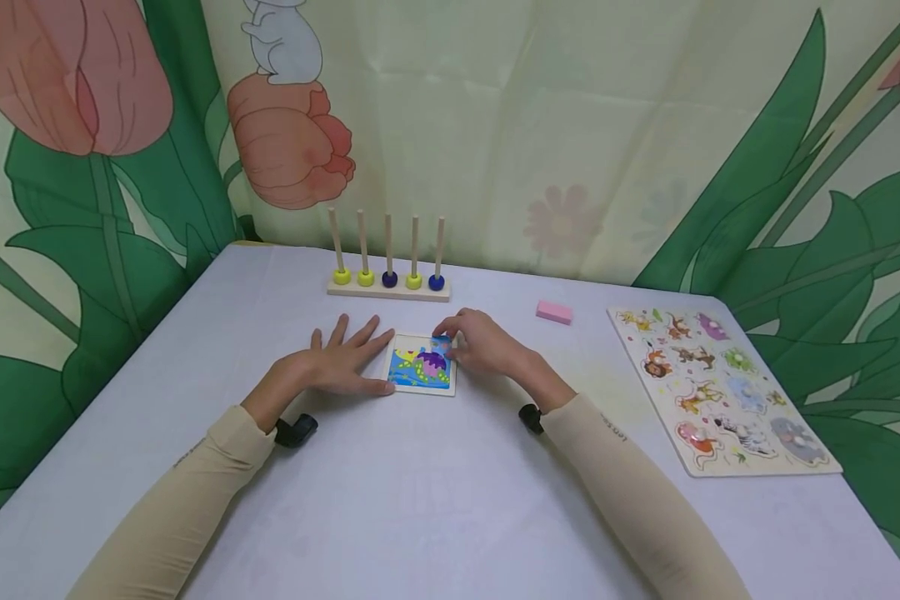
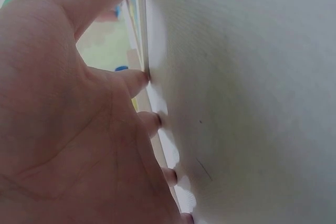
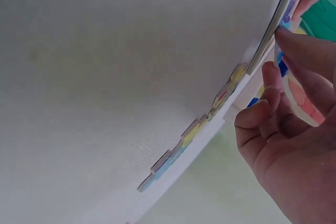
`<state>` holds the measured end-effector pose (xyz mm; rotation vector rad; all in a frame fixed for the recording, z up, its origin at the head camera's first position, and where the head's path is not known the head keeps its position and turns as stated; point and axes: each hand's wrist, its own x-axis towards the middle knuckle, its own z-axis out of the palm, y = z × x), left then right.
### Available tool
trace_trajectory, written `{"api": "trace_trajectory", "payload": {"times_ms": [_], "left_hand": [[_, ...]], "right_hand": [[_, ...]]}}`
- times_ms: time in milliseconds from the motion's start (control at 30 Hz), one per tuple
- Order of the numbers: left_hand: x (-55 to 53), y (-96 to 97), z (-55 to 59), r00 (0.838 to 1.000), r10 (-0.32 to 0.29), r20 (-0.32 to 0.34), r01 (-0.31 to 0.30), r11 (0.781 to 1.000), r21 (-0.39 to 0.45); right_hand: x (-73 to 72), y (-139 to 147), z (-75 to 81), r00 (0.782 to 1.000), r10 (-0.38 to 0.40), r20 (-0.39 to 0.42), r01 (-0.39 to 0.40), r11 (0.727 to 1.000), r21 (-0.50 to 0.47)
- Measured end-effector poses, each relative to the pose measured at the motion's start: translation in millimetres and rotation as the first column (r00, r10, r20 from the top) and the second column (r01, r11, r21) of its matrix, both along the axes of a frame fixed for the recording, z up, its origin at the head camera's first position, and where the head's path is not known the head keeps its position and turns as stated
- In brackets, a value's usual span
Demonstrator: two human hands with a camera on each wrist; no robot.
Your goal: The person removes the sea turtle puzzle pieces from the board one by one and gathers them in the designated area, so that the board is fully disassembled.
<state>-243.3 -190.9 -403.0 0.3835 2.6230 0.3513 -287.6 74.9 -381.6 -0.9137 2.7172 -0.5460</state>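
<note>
A small jigsaw board [image 1: 391, 364] with a pale rim lies on the white table, showing a purple, yellow and blue picture. My left hand [image 1: 345, 362] is spread out at its left side, thumb and index fingertip touching the rim. In the left wrist view the straight fingers of the left hand [image 2: 79, 103] meet the table. My right hand [image 1: 483, 343] pinches a blue jigsaw piece [image 1: 441, 343] over the board's upper right corner. In the right wrist view that jigsaw piece [image 3: 279, 56] stands tilted between thumb and fingertips; the right hand [image 3: 294, 129] partly hides it.
Thin coloured flat pieces [image 3: 194, 129] lie in a row on the table in the right wrist view. Behind the board stands a wooden peg rack [image 1: 388, 291] with yellow and dark blue beads. A pink block [image 1: 554, 312] and an animal peg puzzle [image 1: 720, 387] lie to the right.
</note>
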Motion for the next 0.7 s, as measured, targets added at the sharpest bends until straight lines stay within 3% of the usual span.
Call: {"api": "trace_trajectory", "payload": {"times_ms": [100,700], "left_hand": [[3.4,1.7,8.4,1.000,-0.002,0.003,0.002,1.000,0.001],[4.4,2.3,9.2,1.000,0.000,0.006,0.000,1.000,-0.004]], "right_hand": [[-0.9,0,0.4,1.000,0.006,-0.018,-0.006,1.000,0.005],[4.2,18,-1.8,0.999,-0.050,-0.015,0.049,0.998,-0.028]]}}
